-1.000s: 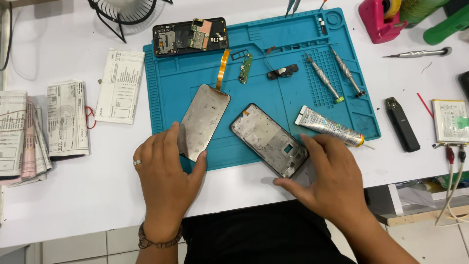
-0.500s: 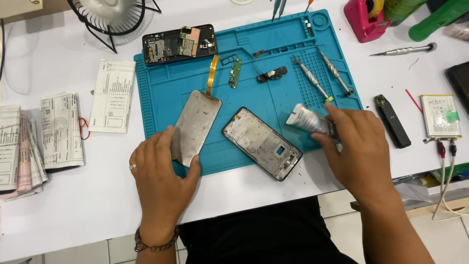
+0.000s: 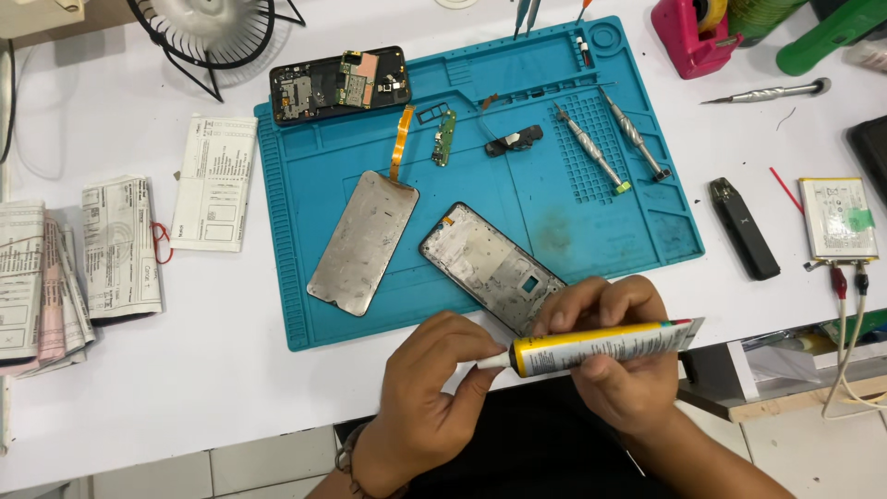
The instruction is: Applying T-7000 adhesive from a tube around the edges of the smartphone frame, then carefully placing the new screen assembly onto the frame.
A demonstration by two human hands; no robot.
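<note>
My right hand (image 3: 617,370) grips a yellow and silver glue tube (image 3: 610,346) held level at the table's near edge. The fingers of my left hand (image 3: 439,379) pinch the tube's white nozzle cap (image 3: 492,361). Just beyond my hands, a phone frame (image 3: 490,266) lies on the blue work mat (image 3: 573,212). To its left on the mat rests a grey display panel (image 3: 363,242) with an orange flex cable (image 3: 399,143). Neither hand touches the frame or the panel.
An opened phone body (image 3: 338,83), a small green board (image 3: 444,137) and two screwdrivers (image 3: 610,143) sit on the mat. A black stick-shaped device (image 3: 744,228), a battery (image 3: 837,218) with clip leads and a pink tape holder (image 3: 688,35) are at right. Folded papers (image 3: 214,181) lie left, a fan (image 3: 208,32) behind.
My right hand picked the glue tube up off the mat and brought it to the near edge. My left hand left the display panel and took hold of the tube's nozzle.
</note>
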